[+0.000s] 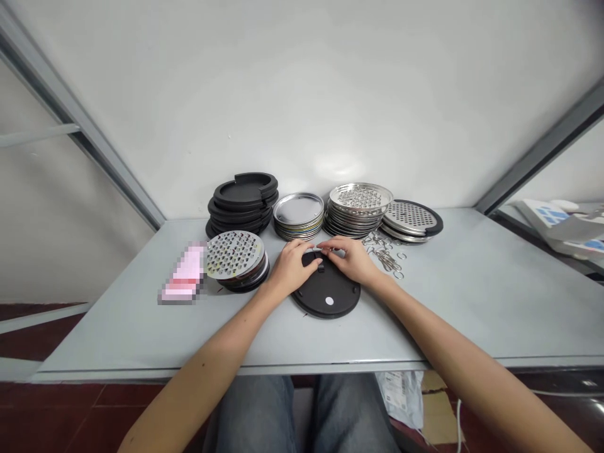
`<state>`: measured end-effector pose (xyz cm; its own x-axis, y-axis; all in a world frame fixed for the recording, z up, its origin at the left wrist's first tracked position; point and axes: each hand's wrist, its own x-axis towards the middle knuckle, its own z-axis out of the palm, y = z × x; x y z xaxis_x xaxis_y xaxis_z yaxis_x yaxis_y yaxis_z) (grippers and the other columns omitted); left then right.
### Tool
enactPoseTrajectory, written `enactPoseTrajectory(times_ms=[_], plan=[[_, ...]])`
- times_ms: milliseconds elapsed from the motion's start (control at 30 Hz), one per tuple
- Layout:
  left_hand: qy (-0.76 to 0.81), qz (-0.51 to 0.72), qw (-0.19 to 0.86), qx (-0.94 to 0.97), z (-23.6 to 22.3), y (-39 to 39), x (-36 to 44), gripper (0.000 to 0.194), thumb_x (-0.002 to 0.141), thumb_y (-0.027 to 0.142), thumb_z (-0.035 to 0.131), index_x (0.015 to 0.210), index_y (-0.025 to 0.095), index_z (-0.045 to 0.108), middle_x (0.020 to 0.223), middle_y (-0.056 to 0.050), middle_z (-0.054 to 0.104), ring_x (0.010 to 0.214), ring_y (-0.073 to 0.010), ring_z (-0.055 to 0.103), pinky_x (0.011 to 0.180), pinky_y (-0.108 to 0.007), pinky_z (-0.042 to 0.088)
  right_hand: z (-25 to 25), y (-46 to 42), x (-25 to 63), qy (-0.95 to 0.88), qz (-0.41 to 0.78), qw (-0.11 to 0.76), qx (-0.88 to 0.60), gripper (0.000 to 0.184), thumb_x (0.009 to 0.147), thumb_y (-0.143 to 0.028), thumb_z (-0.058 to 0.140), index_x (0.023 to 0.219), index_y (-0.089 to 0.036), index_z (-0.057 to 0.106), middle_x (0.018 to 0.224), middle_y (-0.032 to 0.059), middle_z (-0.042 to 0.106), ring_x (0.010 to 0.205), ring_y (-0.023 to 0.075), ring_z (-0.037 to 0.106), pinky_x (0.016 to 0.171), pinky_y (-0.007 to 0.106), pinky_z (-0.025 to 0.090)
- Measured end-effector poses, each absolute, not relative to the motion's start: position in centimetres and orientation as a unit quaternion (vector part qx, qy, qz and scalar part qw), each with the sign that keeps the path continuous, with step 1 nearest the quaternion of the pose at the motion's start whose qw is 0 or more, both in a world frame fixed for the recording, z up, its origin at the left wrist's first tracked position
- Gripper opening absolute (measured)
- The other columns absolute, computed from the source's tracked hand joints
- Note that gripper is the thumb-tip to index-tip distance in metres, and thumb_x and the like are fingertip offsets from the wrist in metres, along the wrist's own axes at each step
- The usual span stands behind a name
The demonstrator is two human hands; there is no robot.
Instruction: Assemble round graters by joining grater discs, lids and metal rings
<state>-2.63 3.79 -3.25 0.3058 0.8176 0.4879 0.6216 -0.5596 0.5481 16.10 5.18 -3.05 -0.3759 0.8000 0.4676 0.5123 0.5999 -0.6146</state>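
Observation:
A black round plate (327,289) with a white dot sticker and a small raised tab near its far edge lies on the table between my hands. My left hand (293,267) rests over its upper left edge, thumb against the tab area. My right hand (350,259) covers the upper right edge. Both sets of fingertips are pinched close together at the far rim, and what they hold there is too small and hidden to name. Metal rings and wire hooks (387,258) lie loose just beyond my right hand.
Along the wall stand stacks of black notched rings (243,204), shiny metal discs (299,211) and metal rimmed grater discs (361,201). A black-rimmed perforated disc (410,217) lies at right. Nearer left is a pile topped by a perforated disc (234,255), beside a blurred pink item (185,274).

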Motion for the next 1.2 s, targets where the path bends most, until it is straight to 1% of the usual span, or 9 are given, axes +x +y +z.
enactPoseTrajectory(times_ms=[233,433,633,733,833,900,967,1067,1200], plan=[[0.458,0.377,0.128,0.795,-3.2,3.7,-2.6,0.025,0.077,0.023,0.068,0.101,0.017,0.064,0.099,-0.007,0.065,0.097,-0.0223,0.06,0.088,-0.036,0.048,-3.0,5.2,16.1,-0.821,0.162,0.379,-0.394,0.027,0.084,-0.017,0.053,0.099,-0.024,0.074,0.092,0.0056,0.071,0.084,0.0212,0.063,0.081,0.035,0.049],[0.461,0.378,0.124,0.793,-3.1,3.6,-2.5,0.024,0.077,0.023,0.068,0.1,0.017,0.065,0.097,-0.007,0.065,0.095,-0.0223,0.06,0.086,-0.036,0.049,-3.2,5.3,16.1,-0.836,0.13,0.367,-0.387,0.031,0.084,-0.014,0.051,0.103,-0.025,0.073,0.094,0.0055,0.071,0.087,0.0224,0.061,0.082,0.037,0.048],[0.478,0.361,0.118,0.792,-3.2,3.6,-2.6,0.026,0.078,0.026,0.068,0.102,0.018,0.066,0.098,-0.007,0.066,0.096,-0.0229,0.06,0.087,-0.036,0.049,-3.1,5.2,16.1,-0.845,0.118,0.358,-0.38,0.03,0.086,-0.015,0.05,0.105,-0.023,0.073,0.093,0.0069,0.071,0.086,0.0218,0.061,0.081,0.035,0.048],[0.486,0.337,0.104,0.8,-3.0,3.4,-2.6,0.027,0.08,0.03,0.066,0.104,0.019,0.067,0.099,-0.007,0.067,0.097,-0.0231,0.06,0.088,-0.036,0.049,-3.3,5.3,16.1,-0.849,0.101,0.353,-0.379,0.029,0.087,-0.015,0.05,0.103,-0.021,0.073,0.088,0.0076,0.07,0.082,0.0212,0.06,0.077,0.034,0.048],[0.478,0.313,0.086,0.816,-2.8,3.0,-2.7,0.036,0.08,0.038,0.064,0.111,0.017,0.065,0.105,-0.009,0.066,0.103,-0.0249,0.059,0.092,-0.037,0.048,-3.5,5.4,16.2,-0.852,0.084,0.35,-0.381,0.028,0.086,-0.013,0.051,0.099,-0.02,0.074,0.083,0.0078,0.068,0.078,0.0203,0.059,0.074,0.033,0.047],[0.473,0.301,0.079,0.824,-2.7,2.7,-2.8,0.048,0.077,0.043,0.066,0.116,0.015,0.063,0.11,-0.01,0.065,0.108,-0.0267,0.057,0.096,-0.038,0.046,-3.6,5.5,16.2,-0.855,0.075,0.345,-0.381,0.027,0.085,-0.011,0.051,0.097,-0.019,0.074,0.081,0.0076,0.067,0.078,0.0201,0.058,0.073,0.032,0.047],[0.475,0.292,0.079,0.827,-2.6,2.6,-2.9,0.054,0.075,0.046,0.067,0.119,0.015,0.062,0.114,-0.011,0.064,0.111,-0.0276,0.055,0.097,-0.039,0.045,-3.6,5.6,16.2,-0.859,0.068,0.338,-0.38,0.028,0.085,-0.01,0.051,0.096,-0.019,0.074,0.08,0.0073,0.066,0.077,0.02,0.058,0.072,0.032,0.047],[0.477,0.29,0.087,0.825,-2.7,2.7,-3.0,0.055,0.074,0.046,0.068,0.12,0.016,0.062,0.116,-0.01,0.064,0.112,-0.0272,0.056,0.098,-0.038,0.045,-3.6,5.6,16.2,-0.863,0.065,0.331,-0.377,0.029,0.084,-0.008,0.051,0.095,-0.02,0.074,0.08,0.0068,0.066,0.077,0.0196,0.057,0.072,0.031,0.046],[0.474,0.292,0.101,0.825,-2.8,2.8,-2.9,0.055,0.074,0.045,0.069,0.12,0.015,0.062,0.118,-0.011,0.064,0.112,-0.0274,0.057,0.098,-0.038,0.045,-3.6,5.6,16.2,-0.861,0.069,0.333,-0.378,0.029,0.083,-0.007,0.051,0.094,-0.019,0.075,0.079,0.0063,0.066,0.076,0.019,0.058,0.071,0.03,0.046]])
